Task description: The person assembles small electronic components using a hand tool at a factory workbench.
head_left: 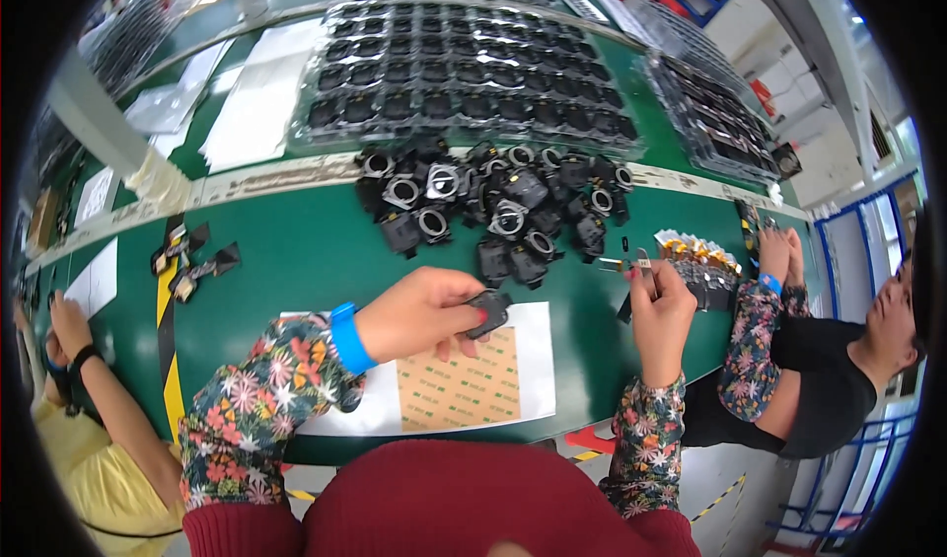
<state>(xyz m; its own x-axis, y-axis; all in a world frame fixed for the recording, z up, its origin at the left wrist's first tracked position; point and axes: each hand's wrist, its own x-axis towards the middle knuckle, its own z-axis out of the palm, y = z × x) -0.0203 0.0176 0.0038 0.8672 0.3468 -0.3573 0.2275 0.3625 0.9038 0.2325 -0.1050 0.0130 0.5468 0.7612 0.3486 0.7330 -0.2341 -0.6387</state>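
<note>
My left hand (419, 312), with a blue wristband, grips a small black plastic part (489, 311) above a tan sticker sheet (459, 384) lying on white paper. My right hand (661, 310) pinches metal tweezers (639, 264) held out over the green table (296, 251). Just beyond both hands lies a heap of black parts with silver rings (498, 207).
Clear trays of black parts (464, 74) fill the far side, with more trays (710, 113) at the right. A co-worker's hands (779, 251) rest by small orange-and-white pieces (695, 251). Another person's arm (84, 365) is at the left. Loose black parts (192, 261) lie near yellow tape.
</note>
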